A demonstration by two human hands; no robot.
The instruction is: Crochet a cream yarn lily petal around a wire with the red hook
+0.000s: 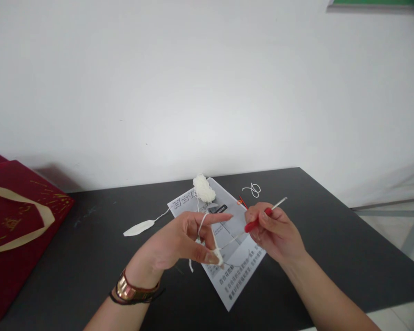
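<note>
My left hand (189, 239) pinches a small white crocheted piece (218, 256) between thumb and fingers. White yarn loops over its raised index finger. Closed around the red handle of a crochet hook (251, 225) is my right hand (274, 232). One thin metal end of the hook points up and right; a thin line runs from the handle's other side toward the crocheted piece, and I cannot tell whether it is shaft or yarn. Beneath both hands lies a printed sheet (227, 294). A ball of white yarn (204, 188) rests on its far edge.
A white leaf-shaped crocheted piece (139, 228) with a yarn tail lies left of the sheet. Behind my right hand are a slim orange-red object (242, 201) and a loose yarn curl (251, 189). A dark red bag (17, 230) stands left on the black table (100, 225), against a white wall.
</note>
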